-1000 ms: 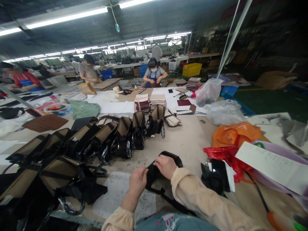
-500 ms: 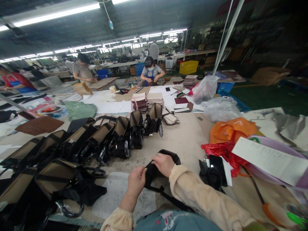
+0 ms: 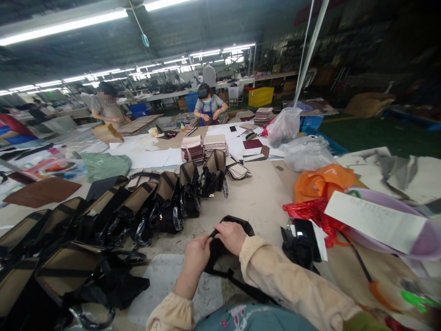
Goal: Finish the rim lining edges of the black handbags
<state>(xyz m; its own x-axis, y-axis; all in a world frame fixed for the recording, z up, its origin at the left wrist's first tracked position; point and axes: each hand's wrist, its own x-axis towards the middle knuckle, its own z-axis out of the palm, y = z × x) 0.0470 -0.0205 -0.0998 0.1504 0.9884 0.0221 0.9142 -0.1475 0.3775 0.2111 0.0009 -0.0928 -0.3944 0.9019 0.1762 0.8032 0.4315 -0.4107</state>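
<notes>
Near the front edge of the worktable, my left hand (image 3: 197, 255) and my right hand (image 3: 231, 236) pinch the upper edge of a black bag piece (image 3: 214, 258) side by side. Its far part curves up behind my right hand, and a black strip runs down under my right forearm. My hands cover much of it, so its full shape is hidden. To the left stand rows of half-made black handbags (image 3: 136, 202) with tan boards inside and plastic-wrapped handles. A larger one, a black handbag (image 3: 69, 266), lies closest on my left.
Stacked maroon-edged panels (image 3: 192, 151) stand beyond the handbags. On the right lie a black bundle (image 3: 299, 243), a red plastic bag (image 3: 312, 216), an orange bag (image 3: 322, 179) and a lilac basin (image 3: 418, 241) with a white card across it. A co-worker (image 3: 209, 105) sits opposite.
The camera view has turned slightly right, so the surroundings sit further left. Both hands keep hold of the black bag piece, with only slight movement of the fingers along its edge.
</notes>
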